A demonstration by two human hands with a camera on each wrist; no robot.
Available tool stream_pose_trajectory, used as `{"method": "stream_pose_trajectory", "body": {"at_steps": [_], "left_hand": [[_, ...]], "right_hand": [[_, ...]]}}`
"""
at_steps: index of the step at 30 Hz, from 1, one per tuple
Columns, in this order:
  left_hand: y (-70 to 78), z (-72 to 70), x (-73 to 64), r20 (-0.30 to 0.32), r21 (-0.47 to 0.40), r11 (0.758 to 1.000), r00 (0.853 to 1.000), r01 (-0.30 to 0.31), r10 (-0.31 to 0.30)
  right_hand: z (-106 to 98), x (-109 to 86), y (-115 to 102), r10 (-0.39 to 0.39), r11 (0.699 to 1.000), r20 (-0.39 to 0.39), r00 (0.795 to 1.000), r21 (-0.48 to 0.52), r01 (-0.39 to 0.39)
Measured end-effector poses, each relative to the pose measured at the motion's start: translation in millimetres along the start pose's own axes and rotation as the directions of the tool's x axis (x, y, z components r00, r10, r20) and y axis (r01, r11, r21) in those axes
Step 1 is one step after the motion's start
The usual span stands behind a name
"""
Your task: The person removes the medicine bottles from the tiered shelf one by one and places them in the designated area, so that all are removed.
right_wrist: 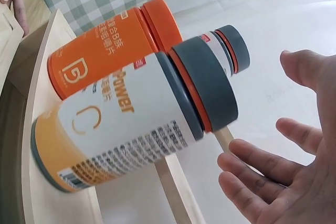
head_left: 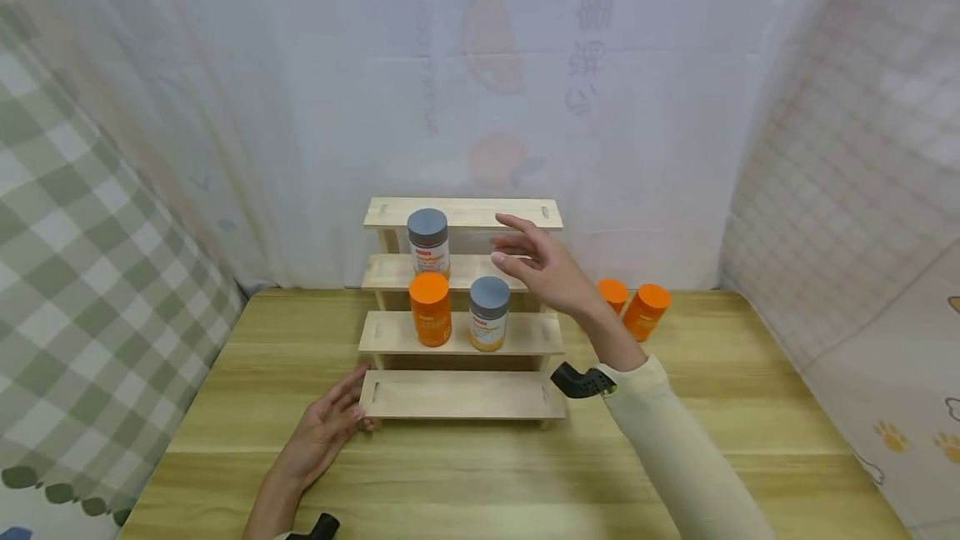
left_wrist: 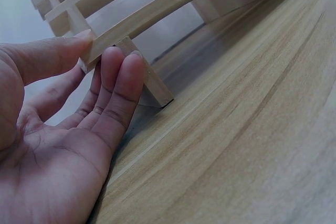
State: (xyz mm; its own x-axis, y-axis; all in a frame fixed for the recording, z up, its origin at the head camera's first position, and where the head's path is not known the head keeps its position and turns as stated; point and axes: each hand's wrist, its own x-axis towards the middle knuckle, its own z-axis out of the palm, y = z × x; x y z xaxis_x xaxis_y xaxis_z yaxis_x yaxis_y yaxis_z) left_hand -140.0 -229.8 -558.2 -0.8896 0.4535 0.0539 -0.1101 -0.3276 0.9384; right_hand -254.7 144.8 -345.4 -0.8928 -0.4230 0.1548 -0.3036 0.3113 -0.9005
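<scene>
A four-tier wooden step shelf (head_left: 465, 397) stands on the table. My left hand (head_left: 321, 433) grips the left end of its lowest board, thumb on top and fingers curled beneath, as the left wrist view shows. My right hand (head_left: 553, 275) hovers, fingers spread and holding nothing, before the right part of the upper tiers. On the second tier from the bottom, an orange supplement bottle (head_left: 431, 319) stands left of a white-and-yellow bottle with a grey cap (head_left: 489, 322). A similar grey-capped bottle (head_left: 430, 252) sits one tier higher. The right wrist view shows the nearer grey-capped bottle (right_wrist: 126, 119) large.
Two more orange bottles, one (head_left: 647, 312) in plain sight and another (head_left: 612, 293) partly behind the right forearm, are on the table right of the shelf. A white curtain (head_left: 315, 123) hangs behind. Checked cloth (head_left: 90, 273) borders the left side.
</scene>
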Motion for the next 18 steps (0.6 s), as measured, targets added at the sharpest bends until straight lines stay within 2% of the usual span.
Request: {"method": "stream_pose_trajectory", "body": {"at_steps": [11, 18], "left_hand": [[0.0, 0.3, 0.6, -0.012, -0.004, 1.0, 1.0, 0.001, -0.001], [-0.1, -0.7, 1.2, 0.002, -0.029, 1.0, 1.0, -0.005, 0.005]], "right_hand": [[18, 19.5, -13, 0.029, 1.0, 0.048, 0.998, 0.0, -0.029], [28, 33.8, -19, 0.067, 0.998, 0.064, 0.996, -0.011, -0.066]]}}
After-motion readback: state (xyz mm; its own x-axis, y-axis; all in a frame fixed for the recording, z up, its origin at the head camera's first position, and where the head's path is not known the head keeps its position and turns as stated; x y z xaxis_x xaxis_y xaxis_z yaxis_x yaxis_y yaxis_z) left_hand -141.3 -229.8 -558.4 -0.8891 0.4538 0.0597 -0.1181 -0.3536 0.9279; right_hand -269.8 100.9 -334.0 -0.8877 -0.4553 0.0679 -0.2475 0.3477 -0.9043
